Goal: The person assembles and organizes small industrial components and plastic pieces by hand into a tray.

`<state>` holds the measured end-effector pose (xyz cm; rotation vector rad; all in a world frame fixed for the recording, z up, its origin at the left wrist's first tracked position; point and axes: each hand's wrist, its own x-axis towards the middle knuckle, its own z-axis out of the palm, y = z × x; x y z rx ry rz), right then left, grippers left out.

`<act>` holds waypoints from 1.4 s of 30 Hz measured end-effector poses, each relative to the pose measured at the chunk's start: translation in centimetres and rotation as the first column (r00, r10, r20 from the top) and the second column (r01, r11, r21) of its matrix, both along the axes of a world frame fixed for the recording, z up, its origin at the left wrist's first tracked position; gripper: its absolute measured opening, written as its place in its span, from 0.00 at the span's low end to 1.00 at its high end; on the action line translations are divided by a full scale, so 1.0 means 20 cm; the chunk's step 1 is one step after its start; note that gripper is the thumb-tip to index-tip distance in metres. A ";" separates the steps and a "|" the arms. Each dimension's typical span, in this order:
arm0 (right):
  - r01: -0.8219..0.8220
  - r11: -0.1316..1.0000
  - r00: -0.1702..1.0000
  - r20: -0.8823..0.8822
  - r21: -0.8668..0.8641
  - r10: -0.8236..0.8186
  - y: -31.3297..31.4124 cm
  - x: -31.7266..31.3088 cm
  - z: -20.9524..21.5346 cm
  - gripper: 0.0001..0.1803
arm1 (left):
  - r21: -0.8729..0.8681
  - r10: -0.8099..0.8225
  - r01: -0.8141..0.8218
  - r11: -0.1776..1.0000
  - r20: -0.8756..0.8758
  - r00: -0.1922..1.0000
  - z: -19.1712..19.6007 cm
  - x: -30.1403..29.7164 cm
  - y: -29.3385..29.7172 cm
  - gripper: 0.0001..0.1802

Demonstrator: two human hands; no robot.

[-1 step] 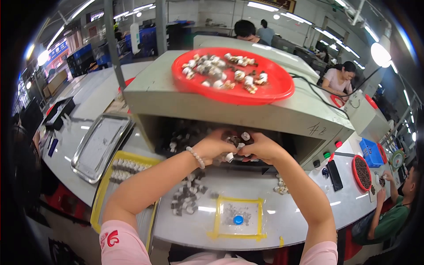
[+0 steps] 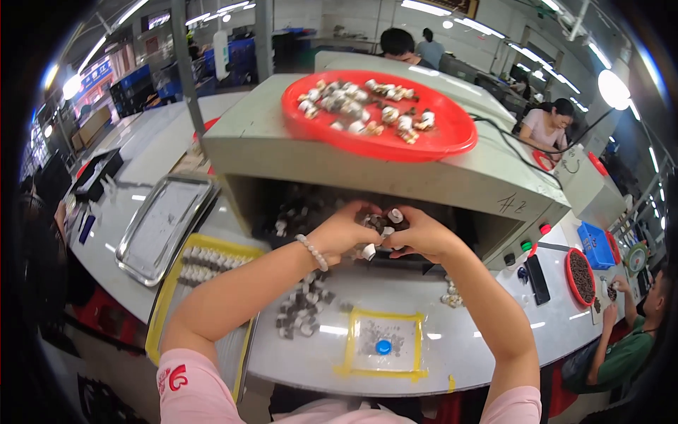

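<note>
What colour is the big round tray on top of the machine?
Red. The round tray holding small parts shows clearly in the head view.

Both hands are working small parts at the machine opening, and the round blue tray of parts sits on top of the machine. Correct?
Not quite: the round plastic tray on top of the grey machine is red, not blue, as the head view shows. The left hand and right hand do work small parts at the opening.

head-worn fisheye view, looking down and forward over the workbench (image 2: 424, 339), hands close, edges bent
</note>
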<state>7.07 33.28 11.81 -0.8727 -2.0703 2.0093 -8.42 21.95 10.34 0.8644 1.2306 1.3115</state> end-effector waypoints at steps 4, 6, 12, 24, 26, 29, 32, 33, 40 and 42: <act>-0.110 0.990 0.994 0.011 0.082 0.110 -0.26 -0.01 0.05 0.28 | -0.004 0.002 -0.002 1.000 0.089 0.996 -0.01 0.01 -0.31 0.28; -0.161 0.985 0.985 -0.046 0.062 0.164 -0.35 -0.02 -0.06 0.27 | 0.014 0.023 -0.025 1.000 0.114 0.993 -0.07 0.02 -0.44 0.29; -0.254 0.967 0.963 0.090 0.006 0.252 -0.52 -0.17 -0.45 0.32 | -0.047 0.180 -0.197 0.979 -0.240 0.954 -0.43 -0.04 -0.64 0.28; -0.054 0.516 0.997 0.013 0.855 0.082 -0.64 0.24 -0.46 0.32 | 0.252 0.243 -0.032 0.967 -0.879 0.410 -0.60 0.06 -0.75 0.36; 0.000 0.475 1.000 -0.012 0.880 0.024 -0.58 0.47 -0.46 0.30 | 0.194 0.191 -0.024 0.981 -0.921 0.339 -0.53 0.12 -0.81 0.40; 0.123 0.450 0.986 -0.056 0.884 -0.160 -0.46 0.86 -0.53 0.29 | 0.158 0.155 -0.023 0.987 -0.919 0.361 -0.45 0.22 -0.97 0.42; 0.233 0.436 0.922 -0.056 0.869 -0.382 -0.37 1.13 -0.58 0.30 | 0.175 0.172 -0.030 0.984 -0.894 0.413 -0.40 0.35 -1.12 0.40; 0.234 0.385 0.900 -0.049 0.893 -0.434 -0.35 1.16 -0.58 0.31 | 0.182 0.187 -0.055 0.982 -0.866 0.464 -0.41 0.40 -1.14 0.38; 0.160 0.284 0.910 -0.030 0.945 -0.413 -0.08 0.97 -0.66 0.37 | 0.436 0.467 -0.168 0.884 -0.807 0.361 -0.71 0.56 -1.08 0.29; 0.041 0.341 0.903 0.111 0.939 -0.415 -0.03 0.90 -0.66 0.36 | 0.453 0.495 -0.199 0.869 -0.797 0.347 -0.73 0.57 -1.08 0.27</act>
